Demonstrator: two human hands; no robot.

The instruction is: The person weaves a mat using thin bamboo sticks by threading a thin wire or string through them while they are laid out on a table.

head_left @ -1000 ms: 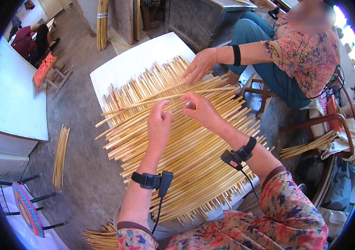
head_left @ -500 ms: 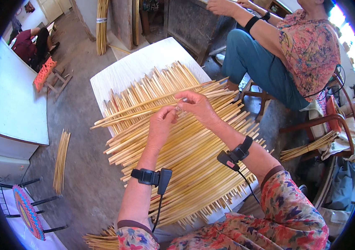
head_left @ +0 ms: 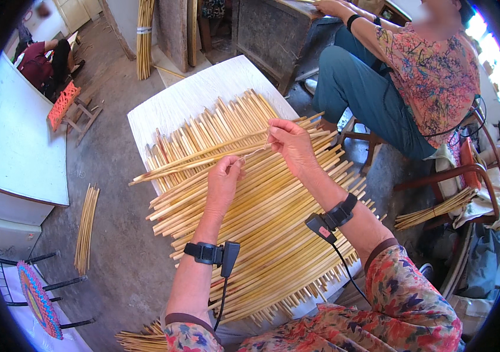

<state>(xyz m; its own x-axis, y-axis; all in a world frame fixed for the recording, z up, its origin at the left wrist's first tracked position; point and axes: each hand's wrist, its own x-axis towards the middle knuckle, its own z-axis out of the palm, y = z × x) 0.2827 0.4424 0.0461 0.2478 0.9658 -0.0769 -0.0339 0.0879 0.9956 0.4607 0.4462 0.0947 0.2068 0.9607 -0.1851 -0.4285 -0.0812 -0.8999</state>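
With the thumb and the fingers of our left hand (head_left: 223, 182) we pinch one end of a thin whitish thread (head_left: 256, 153); our right hand (head_left: 294, 146), a little higher and farther away, pinches the other part of it. The thread hangs in a slightly slack line between the two hands, above the pale sticks (head_left: 261, 217). These sticks lie side by side in a broad layer, across other sticks which point away from us, and all are on a white table (head_left: 162, 111). Around each of our forearms we see a black strap (head_left: 204, 251) with a small box. On the right, a person (head_left: 432, 82) in a flowered top sits near the table. On the floor at the left lies a narrow bundle (head_left: 87, 229) of sticks, and beyond it stands a stool (head_left: 65, 102) with orange seat.
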